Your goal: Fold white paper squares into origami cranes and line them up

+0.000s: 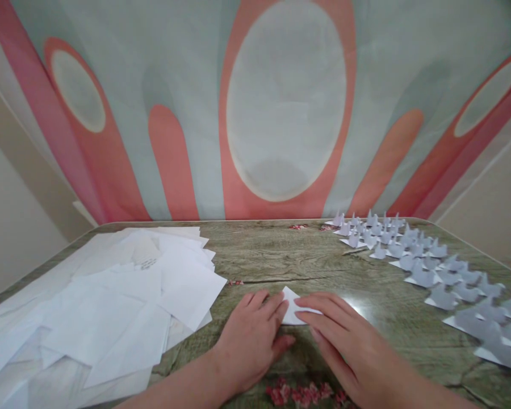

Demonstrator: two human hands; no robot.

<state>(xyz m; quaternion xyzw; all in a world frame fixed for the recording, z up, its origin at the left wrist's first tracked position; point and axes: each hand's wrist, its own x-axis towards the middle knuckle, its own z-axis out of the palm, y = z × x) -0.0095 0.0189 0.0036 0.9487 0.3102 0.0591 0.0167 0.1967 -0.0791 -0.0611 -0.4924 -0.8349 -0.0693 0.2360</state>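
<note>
A small piece of white paper (292, 309), folded to a pointed shape, lies on the table between my two hands. My left hand (255, 326) presses on its left edge with the fingers close together and the thumb low near the front. From the other side, my right hand (338, 326) has its fingertips on the paper's right part and covers some of it. Both hands keep the sheet against the tabletop, and its lower edge is partly hidden by the fingers.
Loose white sheets (123, 307) are spread in a heap on the left of the wood-patterned table (264, 255). Many folded white paper figures (421, 272), bird-like, stand in rows along the right. A patterned coloured backdrop (204, 113) hangs behind the table.
</note>
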